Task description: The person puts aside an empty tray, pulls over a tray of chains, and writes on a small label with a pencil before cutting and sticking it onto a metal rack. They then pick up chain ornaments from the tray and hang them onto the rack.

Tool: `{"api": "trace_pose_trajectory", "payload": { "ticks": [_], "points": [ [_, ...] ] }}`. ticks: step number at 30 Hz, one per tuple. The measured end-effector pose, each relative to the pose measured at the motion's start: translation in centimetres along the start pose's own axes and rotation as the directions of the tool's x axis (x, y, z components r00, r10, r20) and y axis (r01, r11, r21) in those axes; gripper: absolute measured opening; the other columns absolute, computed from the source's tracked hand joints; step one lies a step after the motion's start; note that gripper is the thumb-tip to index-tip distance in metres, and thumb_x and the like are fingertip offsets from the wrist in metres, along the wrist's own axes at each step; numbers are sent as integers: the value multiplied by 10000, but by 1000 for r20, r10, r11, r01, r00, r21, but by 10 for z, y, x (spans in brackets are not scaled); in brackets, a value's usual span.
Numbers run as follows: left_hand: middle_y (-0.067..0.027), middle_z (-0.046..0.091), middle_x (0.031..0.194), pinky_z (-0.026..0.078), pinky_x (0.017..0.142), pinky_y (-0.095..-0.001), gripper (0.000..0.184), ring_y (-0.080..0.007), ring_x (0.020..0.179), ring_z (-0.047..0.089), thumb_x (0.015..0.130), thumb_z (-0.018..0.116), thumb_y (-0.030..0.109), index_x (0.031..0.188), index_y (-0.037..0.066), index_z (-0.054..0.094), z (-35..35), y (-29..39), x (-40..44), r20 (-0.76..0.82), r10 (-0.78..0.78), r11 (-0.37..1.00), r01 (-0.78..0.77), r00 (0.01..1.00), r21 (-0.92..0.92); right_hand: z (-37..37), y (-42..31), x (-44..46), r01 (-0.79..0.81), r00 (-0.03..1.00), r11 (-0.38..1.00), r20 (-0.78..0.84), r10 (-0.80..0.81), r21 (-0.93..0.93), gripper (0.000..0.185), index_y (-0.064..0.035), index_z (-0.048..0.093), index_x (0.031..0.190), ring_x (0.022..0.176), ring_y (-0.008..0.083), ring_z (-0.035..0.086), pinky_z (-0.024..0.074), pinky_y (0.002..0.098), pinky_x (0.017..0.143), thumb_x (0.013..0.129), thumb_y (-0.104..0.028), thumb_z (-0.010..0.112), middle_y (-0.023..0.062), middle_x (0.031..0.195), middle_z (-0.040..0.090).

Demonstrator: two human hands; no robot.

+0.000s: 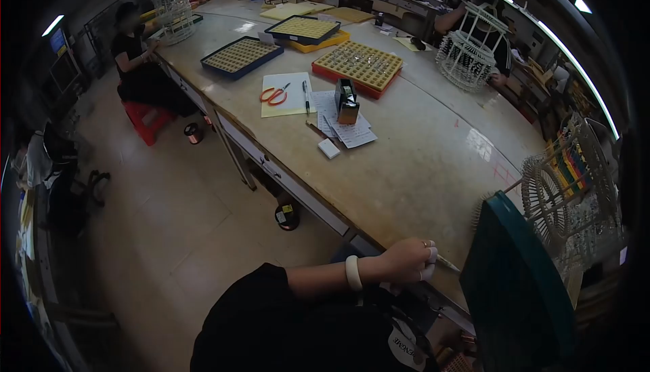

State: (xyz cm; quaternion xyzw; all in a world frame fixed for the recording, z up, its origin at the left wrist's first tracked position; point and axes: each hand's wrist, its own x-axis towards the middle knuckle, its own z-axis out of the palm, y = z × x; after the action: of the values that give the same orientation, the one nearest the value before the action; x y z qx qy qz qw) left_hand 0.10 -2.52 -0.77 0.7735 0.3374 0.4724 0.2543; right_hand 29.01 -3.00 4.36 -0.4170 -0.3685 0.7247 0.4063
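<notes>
My left hand (409, 261) reaches in from the bottom near the table's front edge, with a white bangle on the wrist and white wraps on some fingers. Its fingers are closed round a thin, pale, pointed tool (447, 263), whose tip points right towards a large dark green panel (518, 284). What the tool is exactly, I cannot make out. Just behind the panel stands a round wire rack (575, 189) with spiky rims and small pieces hanging on it. I do not see my right hand; the panel covers much of the lower right.
On the table (406, 175) lie red-handled scissors (273, 95), a pen (305, 96), a tape dispenser (347, 103), a small white box (328, 148) and compartment trays (359, 66). Co-workers sit around with other wire racks (474, 47). Wire spools (287, 217) stand on the floor.
</notes>
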Motion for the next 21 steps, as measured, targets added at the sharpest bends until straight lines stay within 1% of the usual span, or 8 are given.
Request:
{"api": "trace_pose_trajectory", "payload": {
  "ticks": [4, 7, 11, 15, 17, 19, 20, 21],
  "points": [
    [-132, 529, 706, 439, 608, -406, 126, -332, 688, 546, 701, 611, 90, 711, 43, 495, 19, 8, 0, 34, 4, 998, -2, 999, -58, -66, 22, 1, -8, 998, 998, -58, 12, 63, 295, 16, 533, 1089, 743, 127, 595, 475, 222, 620, 826, -97, 462, 80, 881, 604],
    [-135, 527, 707, 435, 616, -408, 120, -335, 680, 543, 704, 614, 82, 707, 45, 500, 33, 14, 3, 169, -5, 996, 21, 986, -92, -130, 44, -5, 16, 989, 992, -148, 3, 125, 270, 4, 540, 1063, 715, 123, 587, 469, 218, 596, 830, -108, 463, 70, 850, 598],
    [-129, 543, 731, 436, 622, -386, 119, -324, 685, 533, 713, 625, 74, 727, 37, 513, 43, 32, 16, 263, 50, 988, -10, 963, -151, -215, 129, -124, 190, 878, 939, -478, -33, 286, 238, -13, 550, 1029, 678, 119, 576, 461, 212, 564, 836, -122, 464, 55, 808, 589],
    [-116, 553, 740, 444, 622, -382, 82, -304, 702, 550, 707, 609, 37, 746, 46, 537, 56, 34, 20, 351, 30, 989, 23, 936, -144, -203, 302, -318, 527, 515, 770, -856, 46, 359, 209, -30, 560, 994, 641, 114, 565, 453, 207, 532, 841, -137, 465, 40, 767, 580],
    [-127, 566, 771, 448, 632, -316, 74, -264, 712, 566, 725, 584, -18, 747, 15, 521, 60, 41, 21, 407, -12, 981, 88, 913, -170, -147, 399, -391, 680, 287, 661, -945, 157, 317, 197, -38, 564, 977, 623, 111, 560, 449, 204, 516, 844, -144, 466, 33, 746, 575],
    [-120, 558, 768, 439, 632, -295, 64, -233, 708, 557, 742, 552, -38, 734, 3, 503, 69, 40, 17, 413, 6, 987, 61, 911, -149, -175, 436, -343, 836, -56, 486, -840, 540, 256, 160, -80, 561, 911, 538, 145, 509, 378, 222, 450, 858, -219, 501, 36, 621, 499],
    [-118, 556, 768, 435, 636, -292, 68, -225, 707, 551, 743, 544, -40, 735, 4, 493, 73, 43, 18, 444, 8, 988, 62, 896, -144, -226, 552, -345, 96, -252, 995, -967, 43, 20, 159, -55, 560, 885, 556, 171, 513, 378, 267, 434, 849, -198, 501, 49, 655, 493],
    [-115, 554, 767, 432, 641, -288, 72, -217, 706, 545, 743, 536, -42, 736, 6, 483, 77, 45, 20, 456, 3, 990, 63, 890, -128, -209, 554, -342, 112, -307, 992, -947, 91, 59, 159, -55, 560, 885, 556, 171, 513, 378, 267, 434, 849, -198, 501, 49, 655, 493]
  ]
}}
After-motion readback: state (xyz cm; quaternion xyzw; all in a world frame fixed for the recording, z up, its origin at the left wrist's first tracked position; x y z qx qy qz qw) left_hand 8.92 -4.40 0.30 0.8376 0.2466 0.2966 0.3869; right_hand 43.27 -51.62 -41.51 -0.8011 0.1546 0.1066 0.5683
